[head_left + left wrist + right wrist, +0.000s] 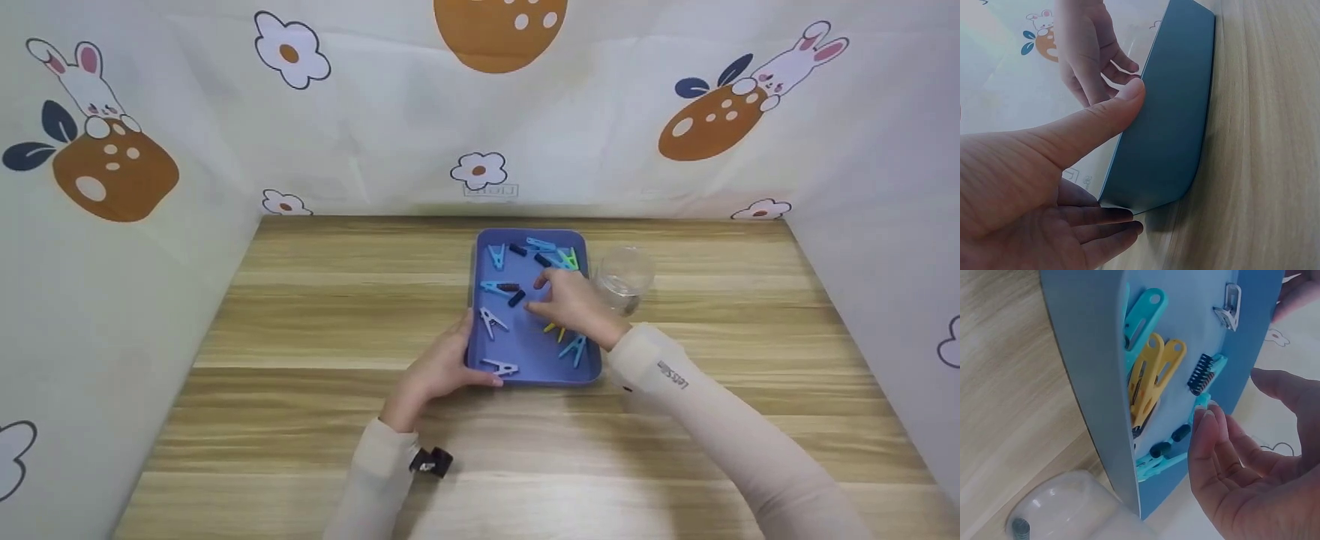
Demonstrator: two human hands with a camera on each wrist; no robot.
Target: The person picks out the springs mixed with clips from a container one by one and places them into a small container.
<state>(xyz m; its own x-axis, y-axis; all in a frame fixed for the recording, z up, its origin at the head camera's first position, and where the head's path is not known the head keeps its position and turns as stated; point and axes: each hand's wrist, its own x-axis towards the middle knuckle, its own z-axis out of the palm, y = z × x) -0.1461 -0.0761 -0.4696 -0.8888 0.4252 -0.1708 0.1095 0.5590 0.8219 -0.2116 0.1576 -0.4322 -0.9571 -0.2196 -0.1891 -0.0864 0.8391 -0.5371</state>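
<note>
A blue tray (529, 360) holds several clothespins and small dark cylinders. My left hand (442, 364) rests against its near left corner, thumb along the near wall and fingers extended on the left side. Over the tray's right half hovers my right hand (574, 304), thumb and forefinger apart with nothing seen between them. Below it lies a yellow clothespin (1154, 382), partly hidden in the head view. Close to the fingertips are a black cylinder (516, 298) and a dark ribbed piece (1202, 374) beside a light-blue clothespin (493, 286).
Right of the tray stands a clear jar (626, 271) with a small dark ribbed piece in it. White clothespins (492, 322) lie along the tray's left side, and a green one (570, 259) is at the back right. Patterned cloth walls surround the wooden table (337, 300).
</note>
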